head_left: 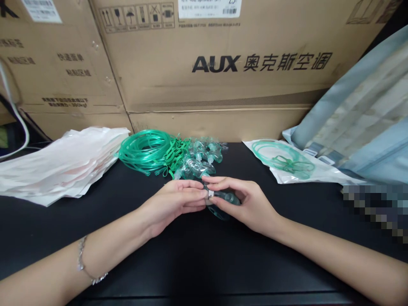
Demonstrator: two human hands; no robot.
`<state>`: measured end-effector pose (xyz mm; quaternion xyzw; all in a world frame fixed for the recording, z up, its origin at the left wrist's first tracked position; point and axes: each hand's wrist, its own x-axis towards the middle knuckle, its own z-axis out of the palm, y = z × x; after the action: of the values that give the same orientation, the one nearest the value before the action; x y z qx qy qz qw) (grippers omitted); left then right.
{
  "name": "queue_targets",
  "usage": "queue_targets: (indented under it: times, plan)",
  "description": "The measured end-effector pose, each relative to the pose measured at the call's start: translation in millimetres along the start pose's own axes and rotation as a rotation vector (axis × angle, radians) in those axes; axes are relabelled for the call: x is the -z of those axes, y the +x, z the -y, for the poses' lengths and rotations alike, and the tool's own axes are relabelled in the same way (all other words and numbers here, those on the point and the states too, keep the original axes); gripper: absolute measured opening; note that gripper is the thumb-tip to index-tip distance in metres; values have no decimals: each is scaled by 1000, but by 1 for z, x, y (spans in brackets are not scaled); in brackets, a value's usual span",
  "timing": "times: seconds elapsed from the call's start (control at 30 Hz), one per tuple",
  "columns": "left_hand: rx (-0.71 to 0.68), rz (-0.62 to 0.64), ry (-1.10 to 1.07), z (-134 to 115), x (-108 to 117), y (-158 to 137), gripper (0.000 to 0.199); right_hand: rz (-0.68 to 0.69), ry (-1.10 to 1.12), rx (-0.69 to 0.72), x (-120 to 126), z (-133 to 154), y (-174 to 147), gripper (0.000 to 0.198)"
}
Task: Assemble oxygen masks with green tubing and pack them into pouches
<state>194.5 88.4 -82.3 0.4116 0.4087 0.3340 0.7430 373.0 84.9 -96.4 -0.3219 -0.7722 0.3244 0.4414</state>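
Note:
A clear greenish oxygen mask is held between both hands, low over the black table. My left hand has its fingers pressed together at the mask's left end, beside a small whitish-silver strip. Curled around the body of the mask, my right hand pinches near that strip with thumb and fingers; part of the mask is hidden behind them. Just beyond the hands lies a pile of clear masks with pale connectors. Green elastic straps lie against the pile's left side.
Coiled green tubing sits left of the straps. A stack of white pouches lies at far left. On the right is a pouch with tubing and a strap inside. Large cardboard boxes stand behind; light-blue fabric is at right.

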Motion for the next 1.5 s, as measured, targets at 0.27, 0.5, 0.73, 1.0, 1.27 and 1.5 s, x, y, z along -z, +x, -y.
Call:
queue_targets:
  times: [0.27, 0.5, 0.73, 1.0, 1.27, 1.5]
  plan:
    - [13, 87, 228, -5, 4, -4, 17, 52, -143, 169, 3, 1, -2, 20]
    - [5, 60, 166, -1, 5, -2, 18, 54, 8, 30, 2, 3, -2, 14]
    - [-51, -29, 169, 0, 1, -3, 14, 100, 39, -81, 0, 8, -3, 38]
    - [-119, -85, 232, 2, -5, -5, 15, 86, 37, -105, 1, 11, -2, 27]
    - [-157, -143, 224, 8, -9, -2, 12, 73, 278, -321, -1, 8, 0, 30]
    - [-148, -150, 157, 10, -11, -3, 11, 71, 297, -387, -3, 7, 2, 34]
